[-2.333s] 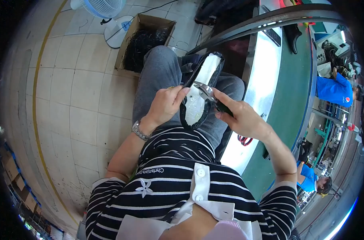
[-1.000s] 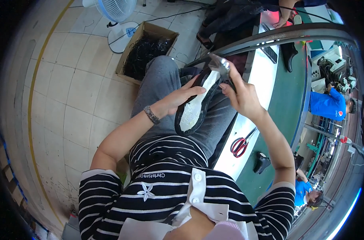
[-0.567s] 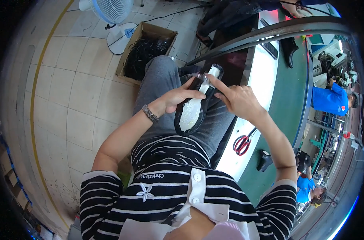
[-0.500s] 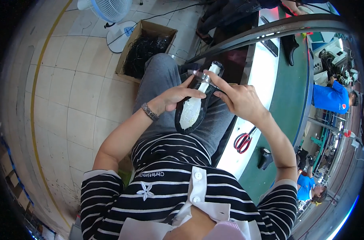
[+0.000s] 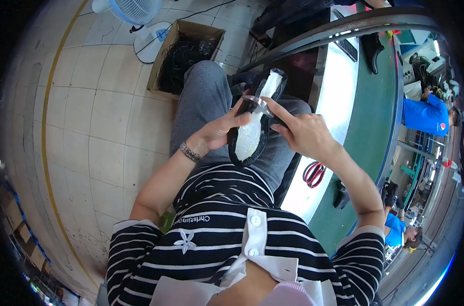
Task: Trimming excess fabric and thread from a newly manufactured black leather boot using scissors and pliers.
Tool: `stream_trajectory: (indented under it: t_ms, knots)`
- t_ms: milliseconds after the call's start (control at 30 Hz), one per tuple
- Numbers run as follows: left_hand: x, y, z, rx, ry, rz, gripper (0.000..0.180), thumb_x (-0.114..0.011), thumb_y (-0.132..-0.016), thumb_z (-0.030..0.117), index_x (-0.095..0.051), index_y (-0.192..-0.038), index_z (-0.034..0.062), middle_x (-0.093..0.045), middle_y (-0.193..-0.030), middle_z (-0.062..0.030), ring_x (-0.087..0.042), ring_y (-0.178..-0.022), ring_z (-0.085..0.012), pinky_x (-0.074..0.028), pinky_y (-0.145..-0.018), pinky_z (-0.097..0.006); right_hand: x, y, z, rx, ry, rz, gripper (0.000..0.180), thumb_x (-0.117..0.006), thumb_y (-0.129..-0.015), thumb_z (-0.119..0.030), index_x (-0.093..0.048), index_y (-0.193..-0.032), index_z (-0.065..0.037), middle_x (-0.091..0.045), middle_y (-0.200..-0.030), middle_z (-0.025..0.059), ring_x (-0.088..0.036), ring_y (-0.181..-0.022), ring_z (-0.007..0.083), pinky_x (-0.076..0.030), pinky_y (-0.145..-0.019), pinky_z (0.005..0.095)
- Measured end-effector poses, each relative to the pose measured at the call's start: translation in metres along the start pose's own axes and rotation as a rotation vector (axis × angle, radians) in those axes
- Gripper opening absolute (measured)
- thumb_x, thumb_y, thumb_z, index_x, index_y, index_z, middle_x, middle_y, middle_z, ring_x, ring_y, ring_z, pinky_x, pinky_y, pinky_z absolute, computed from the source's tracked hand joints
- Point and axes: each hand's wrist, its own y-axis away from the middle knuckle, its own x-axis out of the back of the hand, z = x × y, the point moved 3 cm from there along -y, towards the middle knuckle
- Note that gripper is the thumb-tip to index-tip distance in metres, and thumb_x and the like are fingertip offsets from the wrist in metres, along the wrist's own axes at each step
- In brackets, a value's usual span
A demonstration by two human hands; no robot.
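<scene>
A black shoe is held bottom side up above my lap, its underside showing a long whitish strip with a black rim. My left hand grips the shoe along its left side, thumb on the edge and fingers mostly hidden beneath. With my right hand I hold a knife by what looks like a dark handle. Its shiny metal blade lies across the narrow middle of the shoe, and my right index finger stretches along it. Whether the blade cuts in cannot be made out.
Red-handled scissors lie on the white ledge to my right. Beyond runs a green conveyor belt carrying dark shoes. A metal rail crosses ahead. A cardboard box of black scraps and a fan stand ahead left.
My left thumb has drawn back from the whitish strip toward the shoe's left edge. The blade sits slightly lower along the shoe. The whole view has shifted a little.
</scene>
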Motion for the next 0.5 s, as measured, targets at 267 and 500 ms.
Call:
stream_trajectory:
  t_ms: [267,500]
  knots:
    - [-0.013,0.011,-0.022,-0.130,0.468,-0.072,0.061,-0.034,-0.102,0.048,-0.014,-0.154,0.0235,-0.031,-0.153,-0.0062,-0.036,-0.138,-0.0201,-0.035,-0.110,-0.039,0.002,0.039,-0.032,0.084,0.072,-0.165,0.081,-0.056,-0.084,0.000,-0.026,-0.150,-0.035,-0.056,-0.116,0.0271,-0.065,-0.090,0.0340,-0.055,-0.064,0.0338]
    - [-0.023,0.013,-0.015,-0.090,0.200,0.055,0.068,-0.043,-0.101,0.043,-0.006,-0.155,0.0262,-0.027,-0.154,-0.0074,-0.033,-0.139,-0.0209,-0.034,-0.111,-0.039,-0.016,0.030,-0.017,0.184,0.133,0.080,0.074,-0.066,-0.084,-0.011,-0.037,-0.144,-0.043,-0.052,-0.065,0.0005,-0.054,-0.054,0.0130,-0.046,-0.041,0.0270]
